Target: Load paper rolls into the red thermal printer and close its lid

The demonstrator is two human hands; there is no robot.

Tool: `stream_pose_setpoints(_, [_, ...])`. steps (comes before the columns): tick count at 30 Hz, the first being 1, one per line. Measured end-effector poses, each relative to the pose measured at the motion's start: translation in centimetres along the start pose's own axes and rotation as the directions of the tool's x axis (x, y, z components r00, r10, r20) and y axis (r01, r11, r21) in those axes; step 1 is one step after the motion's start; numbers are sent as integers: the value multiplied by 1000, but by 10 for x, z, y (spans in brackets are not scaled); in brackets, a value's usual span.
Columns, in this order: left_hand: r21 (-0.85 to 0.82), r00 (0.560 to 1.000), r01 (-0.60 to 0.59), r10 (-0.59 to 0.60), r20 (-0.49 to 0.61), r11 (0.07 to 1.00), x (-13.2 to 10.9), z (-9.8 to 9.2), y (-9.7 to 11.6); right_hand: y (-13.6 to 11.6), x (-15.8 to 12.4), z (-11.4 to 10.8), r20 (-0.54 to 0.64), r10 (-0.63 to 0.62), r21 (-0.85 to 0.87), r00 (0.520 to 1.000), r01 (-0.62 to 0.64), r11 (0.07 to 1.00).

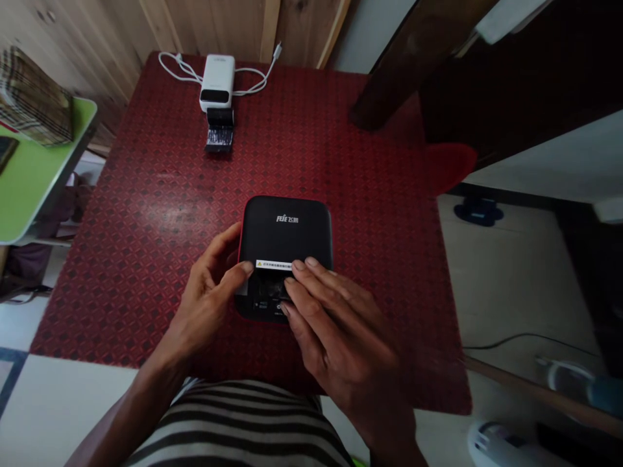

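Observation:
A square black device [285, 237] with a red rim and the printed mark "FeiE" lies on the table, with a white warning label [272, 264] across its near part. My left hand [207, 292] grips its left edge, thumb resting on top. My right hand [335, 331] lies over the near right part, its fingers pressing on the dark recess below the label. Beyond both hands, a white power bank [217, 81] with a white cable [180, 68] sits at the far edge. A small black bristly object [219, 133] lies just in front of it.
The red patterned tablecloth [146, 259] covers the table. A green side table [34, 175] with a plaid bundle [34, 97] stands on the left. A dark wooden beam [418, 65] crosses the far right corner. A cord and white appliance [491, 444] lie on the floor at lower right.

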State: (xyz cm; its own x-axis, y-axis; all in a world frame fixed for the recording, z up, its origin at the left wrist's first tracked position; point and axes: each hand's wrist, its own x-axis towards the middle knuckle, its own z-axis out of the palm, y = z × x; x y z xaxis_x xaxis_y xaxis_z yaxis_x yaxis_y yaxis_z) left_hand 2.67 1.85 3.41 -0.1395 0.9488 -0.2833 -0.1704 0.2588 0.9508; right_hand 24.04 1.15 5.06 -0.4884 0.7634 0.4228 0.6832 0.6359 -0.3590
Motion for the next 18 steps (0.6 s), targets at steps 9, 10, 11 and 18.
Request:
stream_pose_setpoints(9, [18, 1000, -12, 12, -16, 1000, -2, -7, -9, 0, -6, 4, -49, 35, 79, 998, -31, 996])
stream_pose_setpoints(10, [14, 1000, -19, 19, -15, 1000, -5, -10, -9, 0, -7, 2, -62, 58, 99, 996, -52, 994])
stream_pose_setpoints(11, [10, 1000, -27, 27, -10, 1000, -8, -12, -10, 0, -10, 0, -91, 93, 112, 991, -83, 990])
stream_pose_setpoints(18, [-27, 1000, 26, -26, -6, 999, -21, -15, -7, 16, -34, -1, -370, 143, 61, 918, -130, 990])
